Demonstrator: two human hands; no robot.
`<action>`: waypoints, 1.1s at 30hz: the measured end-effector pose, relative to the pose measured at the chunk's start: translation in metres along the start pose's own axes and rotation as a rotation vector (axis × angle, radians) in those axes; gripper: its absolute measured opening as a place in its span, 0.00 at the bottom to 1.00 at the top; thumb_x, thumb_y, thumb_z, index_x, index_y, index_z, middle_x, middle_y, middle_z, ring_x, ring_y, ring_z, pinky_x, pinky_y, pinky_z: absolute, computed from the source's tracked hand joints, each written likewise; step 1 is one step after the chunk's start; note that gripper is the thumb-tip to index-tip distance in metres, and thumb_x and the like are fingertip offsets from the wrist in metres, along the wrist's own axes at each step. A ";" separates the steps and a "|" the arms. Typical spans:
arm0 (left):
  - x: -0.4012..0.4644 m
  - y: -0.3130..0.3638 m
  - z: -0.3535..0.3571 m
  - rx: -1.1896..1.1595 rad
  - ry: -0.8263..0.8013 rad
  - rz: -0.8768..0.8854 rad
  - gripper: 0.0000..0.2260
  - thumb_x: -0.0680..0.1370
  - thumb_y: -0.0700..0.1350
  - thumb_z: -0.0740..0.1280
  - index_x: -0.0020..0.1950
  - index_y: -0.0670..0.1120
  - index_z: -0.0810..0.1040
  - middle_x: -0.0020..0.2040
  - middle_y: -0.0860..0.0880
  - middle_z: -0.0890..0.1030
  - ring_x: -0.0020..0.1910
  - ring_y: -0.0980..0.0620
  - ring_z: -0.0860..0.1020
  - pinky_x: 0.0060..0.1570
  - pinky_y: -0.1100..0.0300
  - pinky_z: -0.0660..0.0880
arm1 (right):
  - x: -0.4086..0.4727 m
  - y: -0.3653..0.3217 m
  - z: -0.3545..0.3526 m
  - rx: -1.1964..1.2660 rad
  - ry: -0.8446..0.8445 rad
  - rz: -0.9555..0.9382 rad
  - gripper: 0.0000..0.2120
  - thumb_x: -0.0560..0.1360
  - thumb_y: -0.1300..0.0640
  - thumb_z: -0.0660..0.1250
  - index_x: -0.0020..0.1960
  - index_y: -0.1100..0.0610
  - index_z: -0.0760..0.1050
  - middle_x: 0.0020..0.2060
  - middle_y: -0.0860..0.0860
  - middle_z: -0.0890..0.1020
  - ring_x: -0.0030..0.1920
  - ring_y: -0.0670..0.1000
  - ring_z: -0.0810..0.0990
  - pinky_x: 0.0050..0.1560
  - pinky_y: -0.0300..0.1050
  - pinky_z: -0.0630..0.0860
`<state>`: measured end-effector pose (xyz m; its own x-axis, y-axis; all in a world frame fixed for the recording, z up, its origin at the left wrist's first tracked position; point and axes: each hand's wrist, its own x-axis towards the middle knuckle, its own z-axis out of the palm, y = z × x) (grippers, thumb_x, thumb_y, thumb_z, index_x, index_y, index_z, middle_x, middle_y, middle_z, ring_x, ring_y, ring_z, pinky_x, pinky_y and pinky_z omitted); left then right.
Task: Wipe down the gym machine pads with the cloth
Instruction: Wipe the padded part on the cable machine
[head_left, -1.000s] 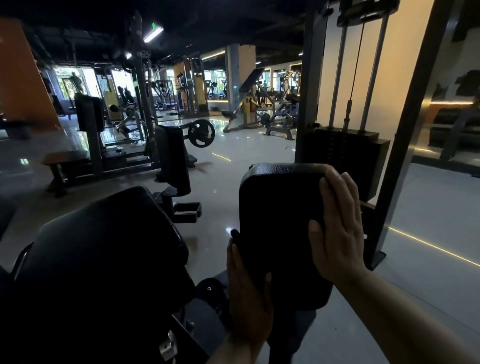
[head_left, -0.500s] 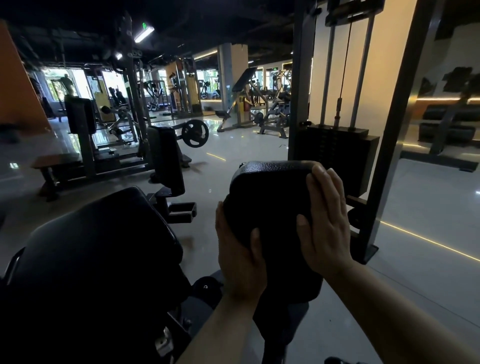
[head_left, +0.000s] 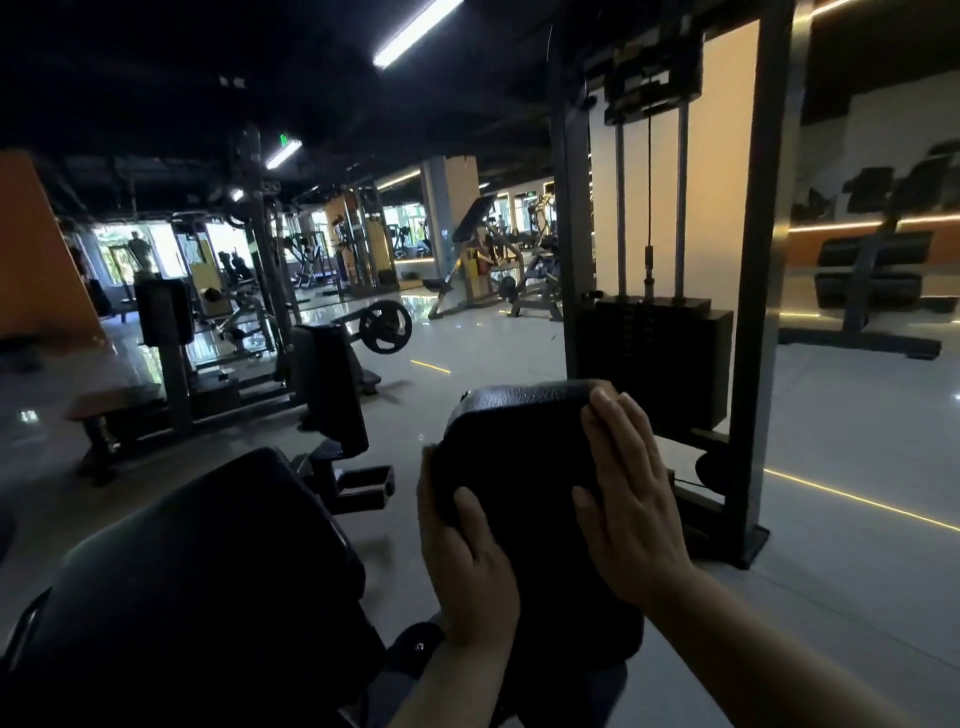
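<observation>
1. Your right hand lies flat against the right side of the upright pad, fingers straight and together, reaching up to its top corner. It holds nothing; it reads as a brace that keeps the pad from swinging.
2. Your left hand wraps the pad's lower left edge, thumb across the front face and fingers out of sight behind. A dark fold seems to sit under that hand, but the cloth cannot be told apart from the black vinyl in this light, so you cannot be sure it is there.
3. The pad itself stands between your hands, its textured top edge catching the light. Judged from the grip, you are working its left side while the right palm steadies it.
4. Just to the left, lower and nearer you, sits the larger seat pad, which likely waits its turn.
5. Behind the upright pad stands the weight stack in its frame, with the glossy floor around it and other machines well beyond.
</observation>
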<state>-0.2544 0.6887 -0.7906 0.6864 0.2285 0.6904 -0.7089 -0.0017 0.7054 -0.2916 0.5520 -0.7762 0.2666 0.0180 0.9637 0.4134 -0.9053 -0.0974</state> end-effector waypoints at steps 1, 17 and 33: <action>0.013 0.006 0.004 0.037 0.006 0.067 0.30 0.78 0.66 0.49 0.71 0.47 0.65 0.70 0.47 0.70 0.70 0.56 0.66 0.68 0.63 0.64 | 0.000 0.000 0.000 -0.003 0.001 -0.002 0.26 0.81 0.47 0.48 0.77 0.55 0.49 0.77 0.47 0.50 0.76 0.56 0.52 0.74 0.58 0.56; -0.022 -0.015 -0.010 -0.044 0.001 -0.122 0.42 0.71 0.75 0.53 0.73 0.45 0.65 0.71 0.44 0.70 0.68 0.56 0.69 0.64 0.69 0.65 | -0.001 -0.004 0.000 0.024 -0.001 0.055 0.26 0.81 0.47 0.47 0.76 0.57 0.52 0.77 0.48 0.53 0.76 0.56 0.53 0.73 0.59 0.57; 0.035 0.066 0.044 0.775 -0.532 0.742 0.25 0.83 0.54 0.45 0.68 0.42 0.72 0.68 0.46 0.74 0.70 0.48 0.68 0.72 0.48 0.54 | 0.002 -0.017 -0.028 0.545 0.112 0.345 0.29 0.79 0.38 0.48 0.76 0.49 0.50 0.77 0.49 0.54 0.76 0.56 0.54 0.72 0.63 0.57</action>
<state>-0.2704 0.6536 -0.7125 0.2621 -0.5076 0.8208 -0.7993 -0.5907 -0.1101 -0.3223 0.5560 -0.7656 0.3828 -0.3062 0.8716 0.7103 -0.5057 -0.4896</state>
